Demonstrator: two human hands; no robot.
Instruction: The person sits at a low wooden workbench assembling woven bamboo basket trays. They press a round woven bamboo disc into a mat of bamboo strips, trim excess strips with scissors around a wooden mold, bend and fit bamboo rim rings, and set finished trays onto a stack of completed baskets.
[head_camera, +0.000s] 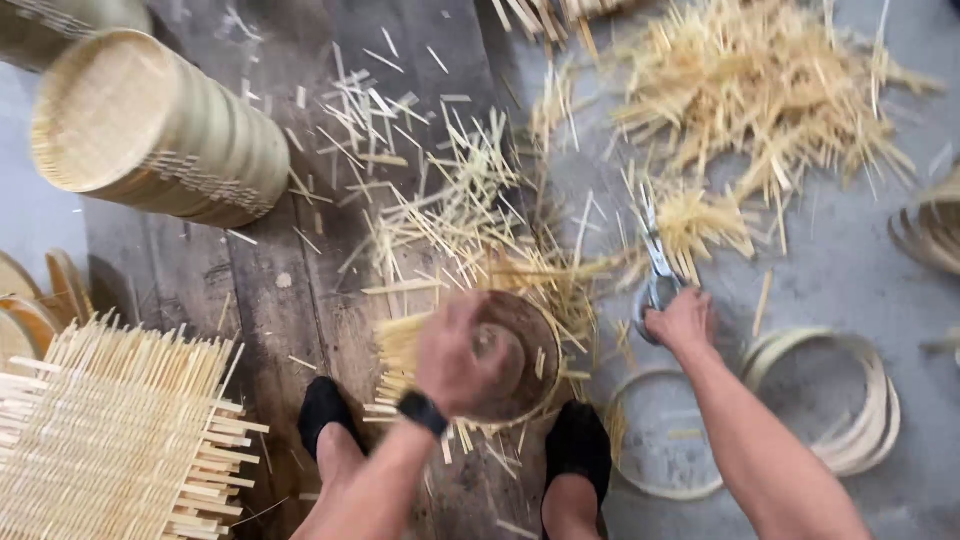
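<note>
Two feet in black socks (325, 410) stand on dark wooden boards (250, 290); between them the left hand (455, 360), a little blurred, presses curled fingers on a round brown basket bottom (520, 350) ringed with loose bamboo strips; to the right, the right hand (680, 322) is closed around the handles of scissors (655, 260) lying on the grey floor (840, 250); bamboo hoops (860, 400) lie beside it; farther off sit a stack of woven baskets (150, 125) and a heap of bamboo scraps (760, 90).
</note>
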